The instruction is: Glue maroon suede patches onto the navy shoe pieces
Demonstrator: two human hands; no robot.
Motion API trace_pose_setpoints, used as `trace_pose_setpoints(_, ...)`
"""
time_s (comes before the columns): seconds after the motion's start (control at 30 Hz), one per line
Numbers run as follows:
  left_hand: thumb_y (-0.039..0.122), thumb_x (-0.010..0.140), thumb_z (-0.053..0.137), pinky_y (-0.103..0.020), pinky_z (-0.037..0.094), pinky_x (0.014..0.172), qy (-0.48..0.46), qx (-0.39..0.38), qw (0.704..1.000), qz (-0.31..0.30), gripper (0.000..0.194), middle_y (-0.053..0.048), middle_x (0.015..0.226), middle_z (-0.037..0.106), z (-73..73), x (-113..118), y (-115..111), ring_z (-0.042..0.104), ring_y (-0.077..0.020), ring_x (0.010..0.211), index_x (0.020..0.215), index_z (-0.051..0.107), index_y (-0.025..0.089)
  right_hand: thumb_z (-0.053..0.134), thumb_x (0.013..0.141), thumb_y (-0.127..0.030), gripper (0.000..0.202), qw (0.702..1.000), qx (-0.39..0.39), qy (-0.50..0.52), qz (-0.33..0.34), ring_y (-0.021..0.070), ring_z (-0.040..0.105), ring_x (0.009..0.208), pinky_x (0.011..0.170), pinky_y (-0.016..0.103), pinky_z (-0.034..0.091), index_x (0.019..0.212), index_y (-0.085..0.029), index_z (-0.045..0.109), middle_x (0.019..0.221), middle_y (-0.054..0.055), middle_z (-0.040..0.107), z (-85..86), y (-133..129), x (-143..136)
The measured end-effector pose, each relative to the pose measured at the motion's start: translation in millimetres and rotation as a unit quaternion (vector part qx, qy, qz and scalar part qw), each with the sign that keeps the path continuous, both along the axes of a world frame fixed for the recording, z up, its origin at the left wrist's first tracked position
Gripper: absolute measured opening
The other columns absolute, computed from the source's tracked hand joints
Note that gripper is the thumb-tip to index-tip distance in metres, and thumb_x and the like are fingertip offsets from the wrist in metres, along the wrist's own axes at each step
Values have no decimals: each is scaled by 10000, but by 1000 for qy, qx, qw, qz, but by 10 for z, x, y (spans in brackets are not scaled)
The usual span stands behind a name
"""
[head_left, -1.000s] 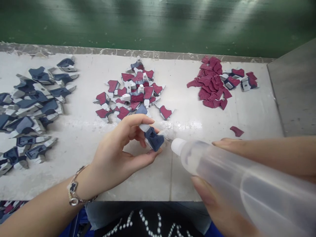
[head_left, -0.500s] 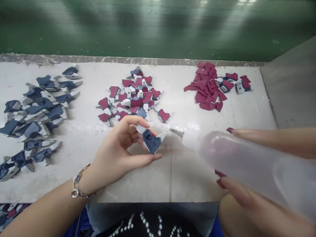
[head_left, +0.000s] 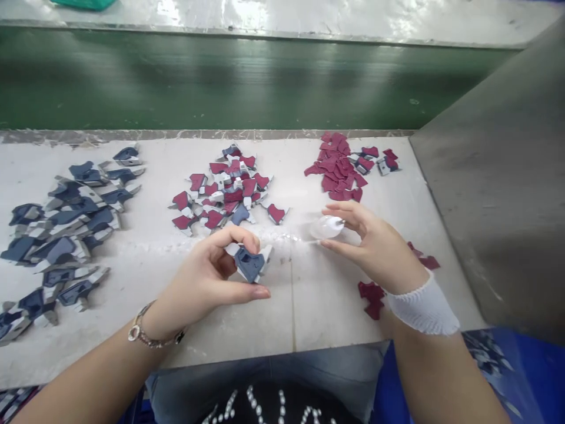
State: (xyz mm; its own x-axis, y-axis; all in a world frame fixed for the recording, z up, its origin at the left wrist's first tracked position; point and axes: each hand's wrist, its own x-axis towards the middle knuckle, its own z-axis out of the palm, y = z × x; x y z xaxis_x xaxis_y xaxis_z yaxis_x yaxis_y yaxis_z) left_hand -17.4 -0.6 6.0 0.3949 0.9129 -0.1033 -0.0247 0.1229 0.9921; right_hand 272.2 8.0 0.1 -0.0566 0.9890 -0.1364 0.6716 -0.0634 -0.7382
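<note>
Between the thumb and fingers of my left hand (head_left: 220,268) is a small blue-grey and white plastic part (head_left: 249,263), its recessed blue face turned up. My right hand (head_left: 371,244) has its thumb and fingers around a whitish squeeze bottle (head_left: 325,227) with a thin metal tip. The bottle looks upright, seen from above and slightly blurred; whether its base touches the table I cannot tell. Beyond my hands lies a pile of similar parts topped with dark red pieces (head_left: 232,191). A heap of loose dark red pieces (head_left: 338,165) lies behind my right hand.
Many blue-grey and white parts (head_left: 70,212) cover the left of the white table (head_left: 238,335). A few dark red pieces (head_left: 373,299) lie by my right wrist. A green wall (head_left: 212,88) runs along the back, and a grey metal panel (head_left: 494,176) bounds the right side.
The bottle has moved away from the camera and gone from lying sideways, tip near the part, to upright. My left hand has shifted slightly left and down with the part. The view has tilted up.
</note>
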Motion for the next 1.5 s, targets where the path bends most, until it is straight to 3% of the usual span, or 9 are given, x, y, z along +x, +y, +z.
trace_pose_setpoints(0.17, 98, 632, 888, -156, 512, 485, -1, 4, 1000, 8, 382, -10, 876, 610, -30, 13, 17, 569, -87, 632, 893, 633, 209, 727, 759, -502, 463, 986, -20, -133, -101, 373, 689, 973, 841, 546, 543, 1115, -212, 672, 1124, 152, 729, 159, -300, 586)
trace_pose_setpoints(0.33, 118, 714, 852, -208, 613, 582, -6, 14, 1000, -17, 323, -17, 868, 669, -43, 41, -19, 661, -121, 676, 959, 664, 213, 694, 749, -441, 330, 985, -72, -132, -84, 318, 715, 802, 703, 457, 573, 982, -209, 711, 924, 110, 769, 24, -420, 724)
trace_pose_setpoints(0.57, 110, 765, 814, -256, 676, 737, -10, 34, 999, -16, 246, -26, 954, 703, -73, 71, -32, 731, -151, 837, 957, 695, 208, 651, 797, -376, 178, 988, -73, -104, -86, 321, 743, 887, 841, 465, 573, 877, -240, 733, 966, 81, 797, -4, -302, 562)
trace_pose_setpoints(0.67, 115, 779, 808, -259, 676, 758, -4, 56, 998, -8, 243, -32, 965, 710, -87, 73, -27, 729, -151, 867, 976, 697, 204, 642, 848, -454, 262, 989, -56, -95, -101, 328, 744, 901, 815, 464, 578, 986, -248, 725, 992, 82, 796, 147, -361, 466)
trace_pose_setpoints(0.77, 131, 786, 812, -251, 659, 728, 21, 111, 994, 9, 249, -45, 982, 712, -113, 71, -26, 712, -159, 903, 992, 694, 207, 619, 908, -510, 273, 995, -52, -50, -73, 241, 731, 719, 622, 351, 575, 1004, -275, 719, 951, 51, 788, 356, -501, 245)
trace_pose_setpoints(0.93, 121, 815, 789, -284, 618, 749, 42, 202, 978, 19, 254, -57, 979, 705, -164, 65, -19, 681, -167, 921, 1024, 672, 204, 698, 923, -367, 104, 995, -1, 96, 5, 142, 661, 617, 563, 238, 527, 868, -282, 721, 761, -6, 706, 592, -643, -282)
trace_pose_setpoints(1.1, 79, 817, 773, -261, 598, 825, 46, 253, 965, 57, 281, -41, 992, 686, -182, 55, -28, 668, -148, 976, 1038, 653, 204, 660, 968, -295, 55, 950, -68, 303, 35, 141, 744, 852, 768, 218, 591, 931, -262, 638, 910, -7, 772, 517, -506, -670)
trace_pose_setpoints(1.3, 48, 815, 751, -253, 585, 864, 84, 299, 946, 95, 295, -39, 1034, 685, -183, 31, -43, 660, -141, 1013, 1047, 652, 200, 744, 906, -295, 70, 949, -74, 306, 6, 76, 680, 704, 679, 140, 539, 863, -242, 758, 734, -31, 734, 353, -328, -801)
trace_pose_setpoints(1.5, 46, 809, 763, -260, 579, 867, 119, 347, 924, 110, 291, -31, 1024, 694, -156, 42, -53, 661, -139, 1008, 1031, 653, 198, 784, 870, -273, 164, 922, -94, 375, -27, 60, 655, 644, 619, 128, 520, 766, -210, 675, 698, -42, 721, 288, -230, -892)
